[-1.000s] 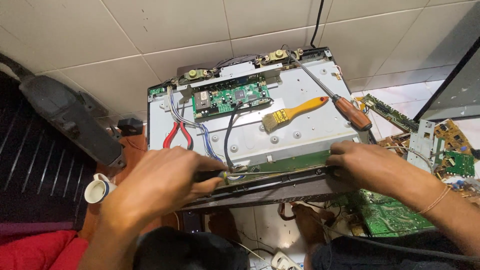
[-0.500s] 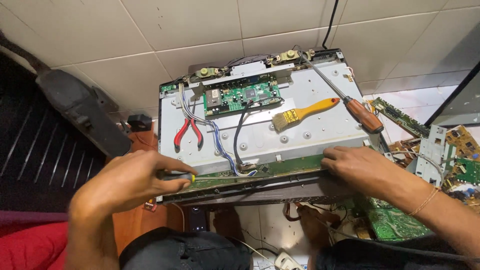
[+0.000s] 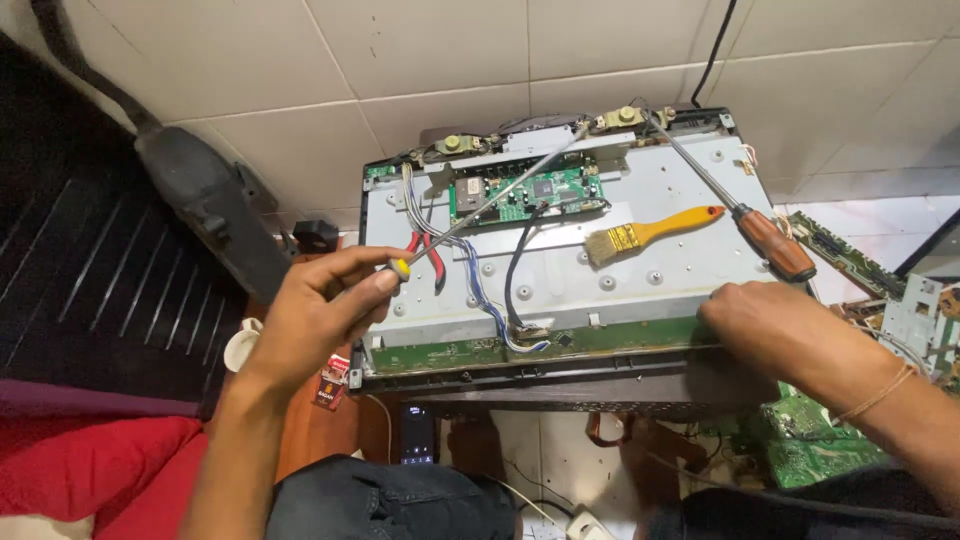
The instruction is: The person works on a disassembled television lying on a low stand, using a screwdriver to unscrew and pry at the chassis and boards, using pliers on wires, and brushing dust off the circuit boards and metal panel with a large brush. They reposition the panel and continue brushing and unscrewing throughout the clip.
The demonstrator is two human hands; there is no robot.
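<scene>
An opened flat-screen chassis (image 3: 660, 190) lies back-up on a small stand, with a green circuit board (image 3: 528, 195) near its far edge and a long green strip board (image 3: 450, 352) along the near edge. My left hand (image 3: 320, 315) grips a thin screwdriver (image 3: 480, 205) by its yellow-tipped handle, the shaft pointing up and right over the board. My right hand (image 3: 770, 320) rests on the chassis's near right edge, fingers curled on the strip. Blue and black wires (image 3: 490, 300) run down to the strip.
A yellow-handled paintbrush (image 3: 650, 233) and a brown-handled screwdriver (image 3: 760, 235) lie on the metal panel. Red-handled pliers (image 3: 425, 262) sit at its left. Loose circuit boards (image 3: 830, 250) lie to the right. A dark machine part (image 3: 210, 205) is left, on white floor tiles (image 3: 420, 50).
My left hand has lifted off the near edge strip and raised the thin screwdriver, now angled across the panel. My right hand stays on the near right edge. The view shifted slightly.
</scene>
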